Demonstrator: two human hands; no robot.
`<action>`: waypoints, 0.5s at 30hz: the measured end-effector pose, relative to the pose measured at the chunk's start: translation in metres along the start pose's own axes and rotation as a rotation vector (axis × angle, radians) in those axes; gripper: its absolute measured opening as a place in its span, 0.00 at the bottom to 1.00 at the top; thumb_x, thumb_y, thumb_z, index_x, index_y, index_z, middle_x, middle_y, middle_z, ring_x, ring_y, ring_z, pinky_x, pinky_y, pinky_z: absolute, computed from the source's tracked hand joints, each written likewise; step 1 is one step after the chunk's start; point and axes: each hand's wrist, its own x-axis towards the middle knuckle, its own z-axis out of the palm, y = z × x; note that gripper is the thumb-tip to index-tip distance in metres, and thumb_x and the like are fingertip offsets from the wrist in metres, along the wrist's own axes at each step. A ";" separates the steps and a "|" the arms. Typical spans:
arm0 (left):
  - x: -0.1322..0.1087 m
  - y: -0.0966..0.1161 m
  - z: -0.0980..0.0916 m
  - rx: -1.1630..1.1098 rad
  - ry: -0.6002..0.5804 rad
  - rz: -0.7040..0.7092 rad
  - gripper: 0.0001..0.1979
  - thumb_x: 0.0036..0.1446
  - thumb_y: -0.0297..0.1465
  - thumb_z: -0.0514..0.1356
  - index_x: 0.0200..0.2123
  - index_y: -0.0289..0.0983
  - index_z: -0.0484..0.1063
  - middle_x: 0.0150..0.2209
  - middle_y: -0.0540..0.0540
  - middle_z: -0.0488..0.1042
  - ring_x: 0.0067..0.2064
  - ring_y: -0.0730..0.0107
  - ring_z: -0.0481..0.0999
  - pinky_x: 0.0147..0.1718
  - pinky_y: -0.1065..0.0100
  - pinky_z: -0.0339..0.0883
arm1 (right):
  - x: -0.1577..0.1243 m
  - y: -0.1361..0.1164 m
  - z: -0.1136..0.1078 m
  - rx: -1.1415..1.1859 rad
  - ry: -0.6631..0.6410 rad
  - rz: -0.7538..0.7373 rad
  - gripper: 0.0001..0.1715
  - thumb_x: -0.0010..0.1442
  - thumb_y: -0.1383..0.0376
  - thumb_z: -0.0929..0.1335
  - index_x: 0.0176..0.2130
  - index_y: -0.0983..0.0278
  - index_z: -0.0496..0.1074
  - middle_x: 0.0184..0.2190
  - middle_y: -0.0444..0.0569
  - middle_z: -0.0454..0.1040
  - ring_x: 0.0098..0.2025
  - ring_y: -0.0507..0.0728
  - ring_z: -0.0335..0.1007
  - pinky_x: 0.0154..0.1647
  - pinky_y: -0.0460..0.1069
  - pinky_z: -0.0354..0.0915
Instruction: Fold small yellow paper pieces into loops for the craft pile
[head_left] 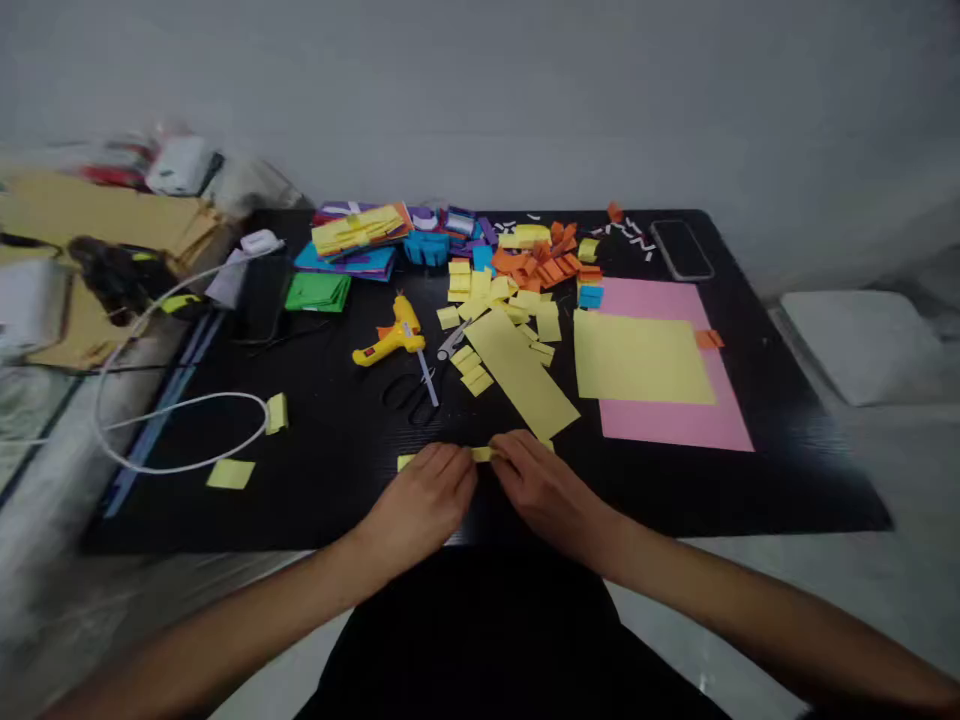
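My left hand (pixel 431 492) and my right hand (pixel 546 488) grip a narrow yellow paper strip (pixel 482 454) between them, close to the table's front edge. Both hands have their fingers closed, and they cover most of the strip. Beyond my right hand lies a wide yellow paper strip (pixel 523 372), set at a slant. Black-handled scissors (pixel 414 392) rest past my left hand, partly under the glue stick of a yellow glue gun (pixel 394 335). Small folded yellow paper pieces (pixel 472 372) are scattered beside the wide strip.
Yellow (pixel 645 358) and pink sheets (pixel 675 425) overlap on the right, near a phone (pixel 681 250). Orange folded pieces (pixel 532 262) and stacked coloured paper (pixel 360 232) sit at the back. A white cable (pixel 187 400) loops over the table's left side.
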 end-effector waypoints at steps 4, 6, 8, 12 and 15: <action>-0.001 0.009 -0.006 0.052 -0.039 -0.021 0.18 0.58 0.15 0.52 0.48 0.20 0.77 0.50 0.28 0.80 0.53 0.46 0.80 0.53 0.51 0.75 | -0.012 -0.010 0.002 -0.030 -0.055 0.024 0.19 0.61 0.82 0.62 0.48 0.77 0.76 0.40 0.61 0.75 0.42 0.65 0.71 0.47 0.58 0.74; -0.004 0.015 -0.007 0.066 -0.081 -0.061 0.21 0.57 0.15 0.52 0.51 0.19 0.76 0.53 0.27 0.79 0.54 0.45 0.79 0.54 0.52 0.74 | -0.018 -0.014 0.007 0.032 -0.014 0.091 0.20 0.62 0.80 0.62 0.51 0.78 0.75 0.44 0.63 0.76 0.44 0.65 0.72 0.47 0.58 0.75; -0.008 0.020 -0.006 0.069 -0.093 -0.101 0.23 0.57 0.15 0.52 0.54 0.18 0.74 0.55 0.27 0.78 0.55 0.45 0.79 0.55 0.52 0.74 | -0.023 -0.017 0.012 0.080 0.055 0.140 0.20 0.65 0.78 0.63 0.54 0.78 0.73 0.48 0.64 0.77 0.48 0.66 0.72 0.50 0.59 0.75; -0.014 0.028 -0.002 0.057 -0.097 -0.159 0.25 0.57 0.15 0.52 0.58 0.17 0.71 0.58 0.26 0.76 0.57 0.46 0.78 0.56 0.53 0.73 | -0.025 -0.022 0.017 0.132 0.125 0.193 0.19 0.67 0.77 0.62 0.55 0.76 0.73 0.47 0.63 0.78 0.47 0.64 0.73 0.48 0.58 0.75; -0.016 0.031 0.001 0.040 -0.091 -0.177 0.26 0.58 0.15 0.52 0.59 0.17 0.70 0.59 0.24 0.75 0.59 0.44 0.77 0.57 0.51 0.73 | -0.022 -0.026 0.016 0.120 0.099 0.233 0.22 0.67 0.77 0.62 0.58 0.75 0.72 0.46 0.62 0.78 0.45 0.64 0.73 0.46 0.58 0.75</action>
